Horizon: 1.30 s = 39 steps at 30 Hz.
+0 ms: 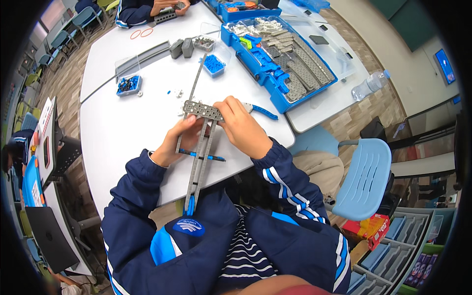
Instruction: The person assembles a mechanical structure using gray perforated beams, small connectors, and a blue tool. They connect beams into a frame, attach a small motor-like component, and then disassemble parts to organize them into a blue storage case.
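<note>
Both my hands hold a long frame of grey building-kit beams (200,164) over the table's near edge. A wide perforated grey piece (200,110) lies across its far end, and a thin beam (197,78) points away from there. My left hand (173,141) grips the frame from the left, below the crosspiece; some of its fingers are hidden behind the beams. With its fingers closed, my right hand (244,127) holds the crosspiece's right end. A dark cross axle with blue parts (209,156) passes through the beams. Blue pieces (190,204) sit at the end nearest me.
Blue-handled pliers (264,112) lie just beyond my right hand. Farther off stand a tub of blue pins (214,65), a box of black and blue pins (129,84) and a blue parts case (280,98). A bottle (369,86) and chair (364,179) are at right. Another person's hands (169,7) work opposite.
</note>
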{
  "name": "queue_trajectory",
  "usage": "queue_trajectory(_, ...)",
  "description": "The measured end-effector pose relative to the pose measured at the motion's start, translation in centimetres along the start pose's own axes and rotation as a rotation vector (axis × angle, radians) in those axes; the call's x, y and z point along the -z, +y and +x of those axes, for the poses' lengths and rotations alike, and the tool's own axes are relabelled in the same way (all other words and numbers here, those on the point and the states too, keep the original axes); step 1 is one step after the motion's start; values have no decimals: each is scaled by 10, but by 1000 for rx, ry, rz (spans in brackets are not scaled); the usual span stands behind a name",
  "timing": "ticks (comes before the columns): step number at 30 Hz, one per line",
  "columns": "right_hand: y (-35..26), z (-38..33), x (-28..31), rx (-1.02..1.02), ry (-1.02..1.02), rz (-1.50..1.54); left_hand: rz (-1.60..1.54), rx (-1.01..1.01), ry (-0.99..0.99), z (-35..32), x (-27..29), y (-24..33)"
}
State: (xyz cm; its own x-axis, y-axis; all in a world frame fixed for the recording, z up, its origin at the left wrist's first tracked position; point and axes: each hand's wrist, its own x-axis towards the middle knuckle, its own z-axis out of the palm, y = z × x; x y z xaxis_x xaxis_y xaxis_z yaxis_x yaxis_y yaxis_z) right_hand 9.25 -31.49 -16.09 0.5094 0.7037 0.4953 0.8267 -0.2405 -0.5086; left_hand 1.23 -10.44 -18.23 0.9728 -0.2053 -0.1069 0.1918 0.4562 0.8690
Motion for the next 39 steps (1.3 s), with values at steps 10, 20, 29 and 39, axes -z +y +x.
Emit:
queue_trajectory(10,-16,15,7,30,13,-7,-642,132,-353,-9,6,-17)
queue_trajectory(20,-31,45,-41,-8,-12,-185,-467,188,-230,-15,22,-16)
queue_trajectory(29,-28,30,-28,48,-63,-258,-200,207,-220,-10,20,-11)
queue_trajectory(39,-37,24,2,-178,-329,-49,-5,226,-61,-14,9,-27)
